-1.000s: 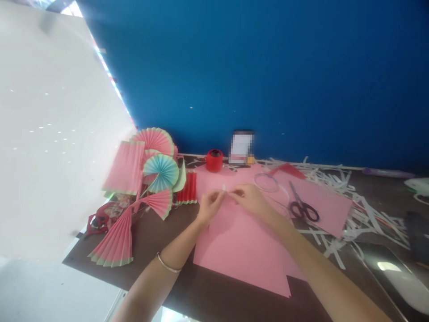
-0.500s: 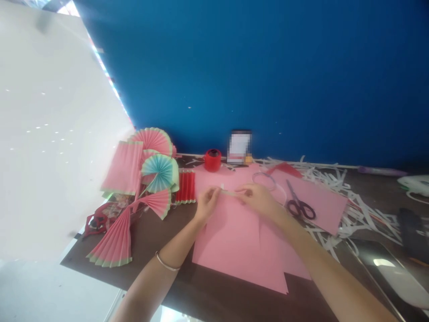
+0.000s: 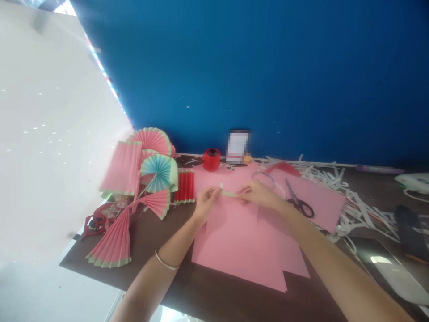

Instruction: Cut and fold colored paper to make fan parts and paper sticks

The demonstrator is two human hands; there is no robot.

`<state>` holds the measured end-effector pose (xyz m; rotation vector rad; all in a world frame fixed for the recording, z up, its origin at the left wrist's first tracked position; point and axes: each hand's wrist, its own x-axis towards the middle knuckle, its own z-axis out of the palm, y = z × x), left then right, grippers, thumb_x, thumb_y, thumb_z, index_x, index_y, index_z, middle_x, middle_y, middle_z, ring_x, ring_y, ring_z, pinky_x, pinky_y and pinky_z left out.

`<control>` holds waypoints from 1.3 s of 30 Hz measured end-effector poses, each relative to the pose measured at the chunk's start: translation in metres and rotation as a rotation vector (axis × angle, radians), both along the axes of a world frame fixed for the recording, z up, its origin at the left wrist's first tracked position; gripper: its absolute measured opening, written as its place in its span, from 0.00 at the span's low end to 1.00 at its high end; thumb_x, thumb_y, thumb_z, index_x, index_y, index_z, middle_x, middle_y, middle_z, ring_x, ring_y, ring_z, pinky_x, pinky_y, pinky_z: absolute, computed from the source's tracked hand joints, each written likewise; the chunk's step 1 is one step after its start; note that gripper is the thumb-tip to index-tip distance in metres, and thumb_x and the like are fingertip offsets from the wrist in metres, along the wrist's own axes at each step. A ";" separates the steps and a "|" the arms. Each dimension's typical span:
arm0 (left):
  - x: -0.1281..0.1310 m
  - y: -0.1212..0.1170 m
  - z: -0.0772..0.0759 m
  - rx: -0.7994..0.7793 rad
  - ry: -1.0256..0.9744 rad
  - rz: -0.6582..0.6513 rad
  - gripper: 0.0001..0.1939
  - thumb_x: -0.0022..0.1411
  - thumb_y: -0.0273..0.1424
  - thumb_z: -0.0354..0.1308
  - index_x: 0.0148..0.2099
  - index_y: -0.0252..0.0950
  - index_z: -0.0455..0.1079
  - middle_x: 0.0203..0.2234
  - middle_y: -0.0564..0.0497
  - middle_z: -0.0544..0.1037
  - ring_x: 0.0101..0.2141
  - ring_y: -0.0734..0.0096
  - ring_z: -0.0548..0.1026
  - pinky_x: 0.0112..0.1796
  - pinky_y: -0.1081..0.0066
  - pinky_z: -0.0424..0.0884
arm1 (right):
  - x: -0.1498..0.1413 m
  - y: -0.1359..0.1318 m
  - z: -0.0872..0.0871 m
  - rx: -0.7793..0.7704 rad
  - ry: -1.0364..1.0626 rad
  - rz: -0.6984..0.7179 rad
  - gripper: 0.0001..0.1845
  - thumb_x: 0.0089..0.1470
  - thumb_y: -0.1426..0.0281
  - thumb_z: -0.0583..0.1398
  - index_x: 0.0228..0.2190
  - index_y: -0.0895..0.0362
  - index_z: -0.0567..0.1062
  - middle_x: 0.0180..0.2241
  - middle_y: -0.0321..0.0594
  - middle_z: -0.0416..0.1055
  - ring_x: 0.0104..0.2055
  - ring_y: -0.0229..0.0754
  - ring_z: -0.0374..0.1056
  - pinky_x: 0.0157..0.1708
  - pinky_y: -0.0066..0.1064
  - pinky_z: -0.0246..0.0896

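1. Over the paper (image 3: 234, 246), the left hand (image 3: 205, 205) reaches forward, fingertips pinching one end of the pale strip (image 3: 229, 193).
2. The right hand (image 3: 259, 195) points inward, fingers closed on the other end.
3. The strip is at the paper's far part.

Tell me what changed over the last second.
The right hand has shifted rightward, away from the left hand, so a pale strip now shows between them, seemingly pinched by both. The scissors, red object and pleated fans stayed put.
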<state>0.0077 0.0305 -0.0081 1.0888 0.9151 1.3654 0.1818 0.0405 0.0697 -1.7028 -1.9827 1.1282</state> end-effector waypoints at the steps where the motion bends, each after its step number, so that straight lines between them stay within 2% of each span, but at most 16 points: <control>1: 0.000 0.001 0.000 -0.033 -0.014 0.003 0.15 0.50 0.42 0.61 0.31 0.34 0.73 0.23 0.53 0.72 0.25 0.76 0.67 0.30 0.75 0.61 | 0.001 0.002 0.000 -0.004 -0.001 0.021 0.10 0.45 0.66 0.60 0.23 0.60 0.77 0.22 0.42 0.75 0.24 0.39 0.71 0.26 0.26 0.65; 4: -0.001 0.002 0.001 -0.117 -0.044 0.016 0.15 0.46 0.41 0.64 0.29 0.33 0.74 0.22 0.53 0.72 0.26 0.75 0.67 0.30 0.75 0.61 | 0.001 0.008 0.001 -0.039 -0.025 0.045 0.09 0.44 0.68 0.60 0.21 0.60 0.77 0.21 0.41 0.75 0.24 0.39 0.70 0.25 0.25 0.65; 7: -0.001 0.001 0.003 -0.148 -0.074 -0.047 0.15 0.46 0.40 0.64 0.31 0.33 0.74 0.24 0.52 0.74 0.29 0.73 0.70 0.33 0.74 0.63 | -0.004 0.009 0.004 -0.017 -0.096 0.074 0.08 0.42 0.70 0.59 0.18 0.60 0.76 0.19 0.39 0.73 0.23 0.38 0.69 0.24 0.25 0.62; 9: 0.000 0.000 0.003 -0.175 -0.039 -0.101 0.16 0.45 0.40 0.65 0.34 0.33 0.74 0.23 0.51 0.74 0.27 0.73 0.71 0.30 0.74 0.63 | -0.007 0.007 0.006 0.036 -0.133 0.125 0.10 0.42 0.69 0.58 0.16 0.59 0.75 0.17 0.38 0.72 0.22 0.38 0.68 0.23 0.25 0.61; 12: 0.002 -0.002 0.002 -0.195 0.079 -0.110 0.18 0.41 0.39 0.67 0.33 0.32 0.75 0.22 0.51 0.74 0.22 0.76 0.68 0.24 0.75 0.61 | -0.010 0.004 0.005 0.078 -0.128 0.170 0.13 0.43 0.68 0.57 0.14 0.59 0.74 0.16 0.38 0.72 0.21 0.38 0.68 0.22 0.26 0.60; 17: 0.001 -0.002 -0.001 -0.156 0.131 -0.105 0.18 0.42 0.39 0.66 0.34 0.32 0.75 0.19 0.52 0.72 0.18 0.79 0.65 0.19 0.77 0.57 | -0.006 0.000 0.005 0.040 -0.061 0.115 0.09 0.42 0.68 0.58 0.18 0.58 0.76 0.19 0.39 0.74 0.23 0.40 0.69 0.23 0.26 0.62; 22: -0.001 -0.002 0.000 -0.171 0.116 -0.089 0.19 0.42 0.38 0.67 0.36 0.32 0.75 0.19 0.52 0.72 0.19 0.79 0.66 0.20 0.77 0.58 | 0.000 -0.003 0.017 0.017 -0.127 0.072 0.07 0.41 0.72 0.59 0.17 0.58 0.76 0.20 0.39 0.74 0.24 0.41 0.70 0.24 0.27 0.63; 29: -0.001 -0.003 0.004 -0.208 0.158 -0.091 0.20 0.43 0.38 0.66 0.38 0.31 0.75 0.14 0.56 0.67 0.15 0.84 0.56 0.18 0.78 0.50 | 0.012 -0.002 0.022 -0.079 -0.117 0.022 0.07 0.42 0.72 0.61 0.26 0.56 0.79 0.26 0.39 0.77 0.29 0.41 0.72 0.25 0.25 0.65; 35: 0.000 -0.001 -0.001 -0.173 0.121 -0.063 0.17 0.44 0.36 0.66 0.36 0.32 0.76 0.23 0.50 0.75 0.21 0.80 0.65 0.23 0.77 0.60 | 0.021 0.008 0.015 -0.068 -0.181 0.134 0.09 0.42 0.70 0.60 0.28 0.55 0.80 0.25 0.39 0.76 0.29 0.42 0.72 0.22 0.26 0.62; 39: -0.003 0.000 -0.004 -0.151 0.087 -0.104 0.16 0.44 0.37 0.66 0.36 0.33 0.75 0.23 0.51 0.75 0.23 0.78 0.68 0.25 0.77 0.63 | 0.016 0.006 0.015 0.009 -0.243 0.074 0.09 0.41 0.71 0.60 0.28 0.56 0.79 0.24 0.39 0.75 0.28 0.42 0.71 0.21 0.26 0.60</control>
